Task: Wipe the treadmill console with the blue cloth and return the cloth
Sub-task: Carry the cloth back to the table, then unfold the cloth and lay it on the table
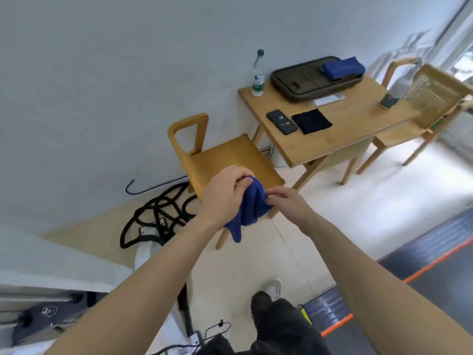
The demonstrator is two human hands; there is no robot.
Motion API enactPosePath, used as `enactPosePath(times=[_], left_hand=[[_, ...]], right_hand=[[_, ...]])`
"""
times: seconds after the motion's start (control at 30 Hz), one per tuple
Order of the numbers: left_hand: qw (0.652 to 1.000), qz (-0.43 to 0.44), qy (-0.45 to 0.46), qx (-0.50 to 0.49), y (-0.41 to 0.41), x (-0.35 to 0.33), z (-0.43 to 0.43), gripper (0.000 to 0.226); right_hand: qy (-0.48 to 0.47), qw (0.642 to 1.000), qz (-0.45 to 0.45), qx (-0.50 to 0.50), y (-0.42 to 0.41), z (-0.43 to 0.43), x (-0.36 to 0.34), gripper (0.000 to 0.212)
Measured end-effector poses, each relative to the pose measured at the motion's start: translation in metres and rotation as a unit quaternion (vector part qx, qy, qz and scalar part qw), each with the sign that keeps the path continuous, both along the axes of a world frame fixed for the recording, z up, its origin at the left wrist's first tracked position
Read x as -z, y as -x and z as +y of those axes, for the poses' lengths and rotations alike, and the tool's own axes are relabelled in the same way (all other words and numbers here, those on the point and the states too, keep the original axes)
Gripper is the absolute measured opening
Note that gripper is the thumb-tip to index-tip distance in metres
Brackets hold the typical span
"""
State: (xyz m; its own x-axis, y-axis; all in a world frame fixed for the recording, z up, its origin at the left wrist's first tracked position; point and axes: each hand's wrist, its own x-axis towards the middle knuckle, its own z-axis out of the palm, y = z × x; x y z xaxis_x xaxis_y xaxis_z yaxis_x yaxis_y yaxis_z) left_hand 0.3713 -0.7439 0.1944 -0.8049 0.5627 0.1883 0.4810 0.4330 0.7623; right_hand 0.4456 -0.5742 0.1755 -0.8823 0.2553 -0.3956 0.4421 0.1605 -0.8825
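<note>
both forearms reach out over the floor; left hand (225, 193) fingers grip the bunched blue cloth (252, 206) from above, right hand (286, 201) fingers pinch its edge, before a wooden chair (230, 155).

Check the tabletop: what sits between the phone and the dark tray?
Bare wood in the head view. The phone lies apart from the tray; the black cloth is beside it.
</note>
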Motion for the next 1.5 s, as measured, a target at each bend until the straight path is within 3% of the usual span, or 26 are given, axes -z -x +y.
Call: enactPosePath(times=[0.1,0.23,0.37,0.47,0.6,0.8,0.93,1.1,1.27,1.5], left_hand=[[0.998,-0.030,0.002,0.054,0.026,-0.003,0.056,0.019],[0.992,-0.072,-0.010,0.103,0.054,-0.012,0.136,0.016],[0.992,-0.054,0.017,0.111,0.091,-0.016,0.210,0.017],[0.992,-0.044,0.053,0.110,0.118,-0.013,0.268,0.016],[0.993,-0.070,0.033,0.088,0.144,-0.008,0.340,0.015],[0.982,-0.173,-0.033,0.067,0.201,-0.011,0.447,0.019],[0.973,-0.210,-0.083,0.048,0.264,-0.011,0.518,0.016],[0.961,-0.246,-0.130,-0.009,0.336,-0.033,0.568,0.014],[0.957,-0.279,-0.074,-0.018,0.360,-0.007,0.589,0.014],[0.918,-0.376,0.110,-0.066,0.315,0.114,0.615,0.014]], right_hand=[[-0.020,0.999,-0.020,-0.019,0.002,0.064,0.005,0.014],[-0.003,0.999,-0.025,0.035,0.011,0.142,0.010,0.007],[-0.045,0.994,-0.071,0.071,0.008,0.217,0.002,0.005],[-0.049,0.990,-0.037,0.126,0.010,0.277,-0.024,0.011],[-0.038,0.992,0.018,0.122,0.031,0.346,-0.062,0.015],[0.052,0.963,0.082,0.250,0.098,0.449,-0.072,0.016],[0.013,0.960,0.097,0.263,0.168,0.515,-0.068,0.029],[0.005,0.954,0.093,0.285,0.268,0.578,-0.078,0.014],[-0.056,0.971,0.034,0.228,0.312,0.613,-0.047,0.020],[-0.040,0.981,-0.146,0.124,0.305,0.662,0.087,0.021]])
